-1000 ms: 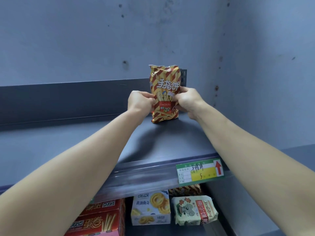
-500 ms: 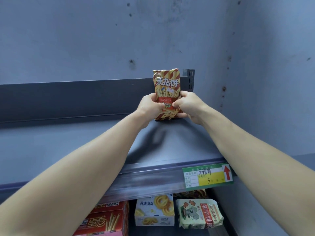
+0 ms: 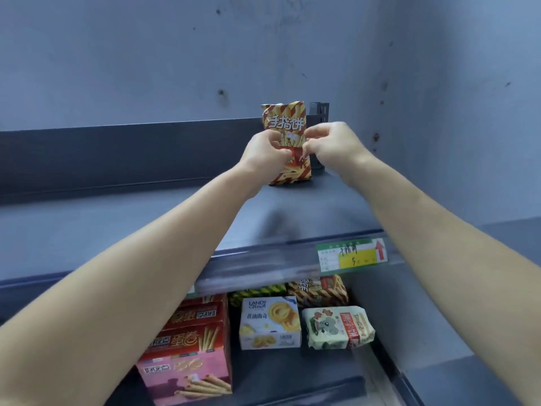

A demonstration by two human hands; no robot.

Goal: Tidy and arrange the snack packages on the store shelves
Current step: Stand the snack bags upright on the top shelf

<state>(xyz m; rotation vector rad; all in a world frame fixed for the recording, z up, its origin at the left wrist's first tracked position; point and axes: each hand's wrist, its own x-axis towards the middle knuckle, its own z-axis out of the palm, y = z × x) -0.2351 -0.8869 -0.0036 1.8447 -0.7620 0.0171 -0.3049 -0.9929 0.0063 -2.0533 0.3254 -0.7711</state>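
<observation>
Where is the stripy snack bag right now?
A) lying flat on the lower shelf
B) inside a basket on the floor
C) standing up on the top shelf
C: the striped snack bag stands upright at the back of the top shelf.

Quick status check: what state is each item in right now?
Striped snack bag: upright, back right of top shelf.
Left hand: fingers curled on bag's left edge.
Right hand: fingers curled by bag's right edge, contact unclear.
Butter cookie box: upright, lower shelf.
Egg roll boxes: stacked.
Price label: clipped in shelf rail.
</observation>
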